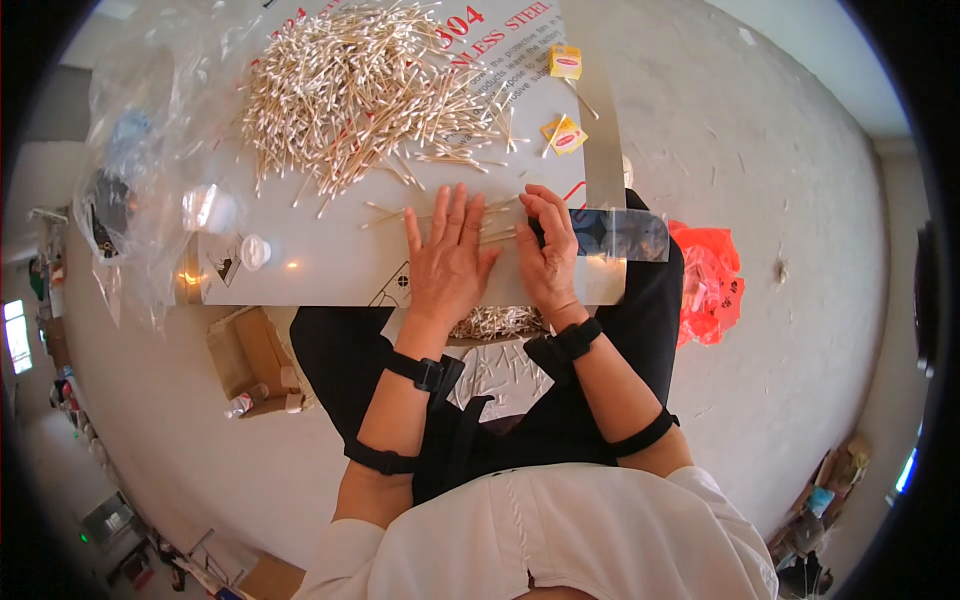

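A few cotton swabs [497, 222] are gathered between both hands at the board's near edge. The left hand [447, 262] lies flat and released on them; the right hand [549, 252] is curled, pinching a small bunch. At 11 o'clock, the big swab pile [365, 85] remains unsorted; some sit in the lap tray [497, 322]. A white protective-filmed board [320, 250] is seen, a plastic bag [140, 160] at 9 o'clock, concrete floor [780, 160] around.

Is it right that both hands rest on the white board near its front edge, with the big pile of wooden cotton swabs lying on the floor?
Not quite. The head view shows the pile of wooden cotton swabs lying on the white board, not the floor. The left hand and right hand do rest near its front edge.
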A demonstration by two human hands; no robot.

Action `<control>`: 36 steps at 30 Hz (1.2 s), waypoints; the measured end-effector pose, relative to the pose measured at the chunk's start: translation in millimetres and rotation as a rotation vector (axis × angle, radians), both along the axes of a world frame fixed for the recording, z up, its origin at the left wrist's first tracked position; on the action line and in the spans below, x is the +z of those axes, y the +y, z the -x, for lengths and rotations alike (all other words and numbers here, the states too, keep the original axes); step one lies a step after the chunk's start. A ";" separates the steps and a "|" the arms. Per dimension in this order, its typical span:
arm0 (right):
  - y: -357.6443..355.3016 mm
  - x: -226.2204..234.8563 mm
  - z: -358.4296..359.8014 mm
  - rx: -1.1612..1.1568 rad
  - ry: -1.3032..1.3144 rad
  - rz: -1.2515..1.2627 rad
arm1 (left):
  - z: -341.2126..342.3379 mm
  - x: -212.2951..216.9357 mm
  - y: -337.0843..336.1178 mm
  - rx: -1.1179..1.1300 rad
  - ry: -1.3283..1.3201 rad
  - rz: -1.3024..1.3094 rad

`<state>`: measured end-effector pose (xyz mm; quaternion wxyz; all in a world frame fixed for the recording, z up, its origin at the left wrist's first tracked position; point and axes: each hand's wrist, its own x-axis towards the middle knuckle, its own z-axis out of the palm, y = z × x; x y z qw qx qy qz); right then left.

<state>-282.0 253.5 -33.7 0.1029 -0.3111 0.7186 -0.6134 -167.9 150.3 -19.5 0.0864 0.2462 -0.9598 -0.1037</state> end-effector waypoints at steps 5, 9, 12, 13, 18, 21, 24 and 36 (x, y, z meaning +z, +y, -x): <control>3.0 1.1 6.9 0.082 0.056 -0.013 | -20.7 0.3 -41.0 0.062 0.240 -0.009; -7.3 5.8 10.7 0.200 0.322 -0.119 | -23.0 6.2 -59.0 -0.033 0.205 -0.029; -12.2 0.1 9.2 0.264 0.459 -0.219 | -20.7 7.0 -59.7 -0.058 0.228 -0.072; -12.7 0.3 8.3 0.274 0.476 -0.249 | -22.0 6.7 -59.7 -0.059 0.220 -0.066; -11.1 -1.0 10.7 0.281 0.499 -0.265 | -26.3 15.2 -48.7 -0.049 0.152 -0.074; -12.8 -2.1 10.7 0.290 0.527 -0.272 | -35.4 6.8 -52.6 -0.050 0.190 -0.055; -14.5 -3.8 9.4 0.267 0.527 -0.249 | -43.2 -1.2 -60.8 -0.037 0.298 -0.015; -16.4 -4.6 5.9 0.191 0.601 -0.197 | -35.6 -5.2 -88.0 0.051 0.385 -0.013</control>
